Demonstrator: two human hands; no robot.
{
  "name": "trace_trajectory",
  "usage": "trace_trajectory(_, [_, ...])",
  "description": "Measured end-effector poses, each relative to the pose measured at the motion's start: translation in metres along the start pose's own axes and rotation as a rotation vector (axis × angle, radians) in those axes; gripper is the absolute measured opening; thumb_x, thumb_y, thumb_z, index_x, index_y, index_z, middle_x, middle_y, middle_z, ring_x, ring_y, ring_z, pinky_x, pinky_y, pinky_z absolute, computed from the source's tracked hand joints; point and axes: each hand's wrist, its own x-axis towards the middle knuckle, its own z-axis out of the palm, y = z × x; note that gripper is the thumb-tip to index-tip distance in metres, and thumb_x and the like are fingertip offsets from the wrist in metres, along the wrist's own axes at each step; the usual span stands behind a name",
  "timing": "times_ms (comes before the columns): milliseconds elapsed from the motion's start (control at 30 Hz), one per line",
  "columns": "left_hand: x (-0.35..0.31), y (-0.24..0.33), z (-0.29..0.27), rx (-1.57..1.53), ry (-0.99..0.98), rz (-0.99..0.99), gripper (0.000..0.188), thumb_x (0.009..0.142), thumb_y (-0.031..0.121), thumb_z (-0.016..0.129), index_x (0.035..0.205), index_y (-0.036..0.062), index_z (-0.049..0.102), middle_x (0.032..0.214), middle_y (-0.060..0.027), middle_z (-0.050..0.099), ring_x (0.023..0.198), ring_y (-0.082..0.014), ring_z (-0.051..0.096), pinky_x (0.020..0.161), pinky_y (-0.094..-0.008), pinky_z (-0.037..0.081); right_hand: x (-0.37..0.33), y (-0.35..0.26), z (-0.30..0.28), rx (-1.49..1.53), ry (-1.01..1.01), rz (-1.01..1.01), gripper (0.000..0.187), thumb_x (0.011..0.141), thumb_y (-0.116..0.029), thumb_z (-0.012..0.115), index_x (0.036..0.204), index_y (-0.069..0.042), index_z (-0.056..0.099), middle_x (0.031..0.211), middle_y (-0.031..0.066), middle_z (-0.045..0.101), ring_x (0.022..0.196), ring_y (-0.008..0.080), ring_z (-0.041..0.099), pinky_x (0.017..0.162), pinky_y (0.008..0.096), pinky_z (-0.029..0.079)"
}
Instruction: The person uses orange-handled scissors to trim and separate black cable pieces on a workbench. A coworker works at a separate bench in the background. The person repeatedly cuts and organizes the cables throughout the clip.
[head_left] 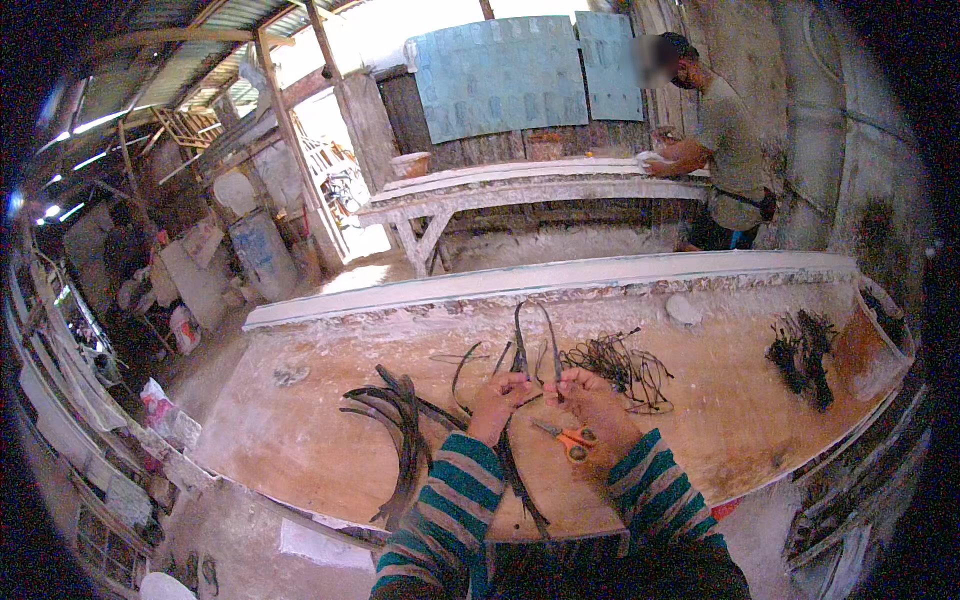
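Observation:
Both of my hands are raised over the wooden table [300, 440], pinching the two lower parts of a thin black strip [519, 335] that arches up between them. My left hand [497, 402] closes on one side of the arch, and my right hand [592, 402] pinches the other; the fingertips nearly meet. Orange-handled scissors [574, 441] lie just below my right hand. To the left of my left hand is a bundle of long black strips [405, 440]. More strips [520, 485] run down between my forearms. Thin knotted black cords [630, 372] lie loosely piled beyond my right hand.
Two dark cord bundles [806, 355] lie on the right, beside a curved container [872, 340]. A long pale board [560, 282] edges the table's far side, with a whitish disc [684, 309] before it. Another person [730, 140] works at a white-stained bench [540, 188] behind.

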Motion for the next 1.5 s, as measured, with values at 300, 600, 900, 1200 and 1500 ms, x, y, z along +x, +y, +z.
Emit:
trace_trajectory(300, [0.005, -0.03, 0.01, -0.03, -0.259, 0.084, 0.022, 0.08, 0.01, 0.059, 0.099, 0.0011, 0.056, 0.093, -0.0054, 0.06, 0.089, -0.0159, 0.056, 0.079, -0.0292, 0.045, -0.001, -0.002, 0.003, -0.176, 0.108, 0.03, 0.003, 0.08, -0.01, 0.059, 0.081, -0.009, 0.057, 0.071, -0.0042, 0.054, 0.058, 0.0045, 0.046, 0.052, 0.0174, 0.035])
trace_trajectory(600, [0.003, -0.026, 0.013, -0.026, -0.272, 0.113, 0.023, 0.08, 0.007, 0.06, 0.101, -0.0006, 0.056, 0.091, -0.003, 0.061, 0.083, -0.0087, 0.056, 0.073, -0.0211, 0.044, -0.004, -0.001, 0.006, -0.282, 0.145, -0.053, 0.004, 0.079, -0.008, 0.061, 0.08, -0.008, 0.057, 0.07, -0.0046, 0.054, 0.06, 0.0033, 0.046, 0.053, 0.0179, 0.035])
trace_trajectory(900, [-0.003, -0.013, 0.016, -0.004, -0.265, 0.062, 0.02, 0.082, 0.009, 0.06, 0.1, -0.0001, 0.058, 0.093, -0.0023, 0.062, 0.084, -0.008, 0.056, 0.075, -0.0209, 0.044, 0.01, 0.018, -0.011, -0.385, 0.131, -0.163, 0.008, 0.078, -0.004, 0.061, 0.085, -0.004, 0.057, 0.079, -0.0002, 0.059, 0.07, 0.007, 0.053, 0.061, 0.0196, 0.041])
trace_trajectory(1200, [0.001, -0.025, 0.012, -0.028, -0.273, 0.164, 0.017, 0.081, 0.012, 0.062, 0.094, 0.002, 0.058, 0.087, -0.0022, 0.061, 0.075, -0.0076, 0.054, 0.066, -0.0204, 0.043, -0.006, 0.0, 0.012, -0.241, 0.133, -0.017, 0.008, 0.079, -0.007, 0.06, 0.085, -0.002, 0.058, 0.078, -0.0003, 0.058, 0.072, 0.0069, 0.051, 0.065, 0.0213, 0.041])
trace_trajectory(1500, [0.001, -0.019, 0.011, 0.078, -0.196, 0.04, 0.022, 0.08, 0.025, 0.063, 0.088, 0.0059, 0.057, 0.076, 0.0009, 0.055, 0.066, -0.0078, 0.05, 0.056, -0.0208, 0.041, 0.005, 0.018, -0.002, -0.476, 0.075, -0.147, 0.013, 0.078, -0.013, 0.066, 0.079, -0.006, 0.055, 0.073, -0.0013, 0.057, 0.068, 0.0066, 0.051, 0.062, 0.021, 0.041])
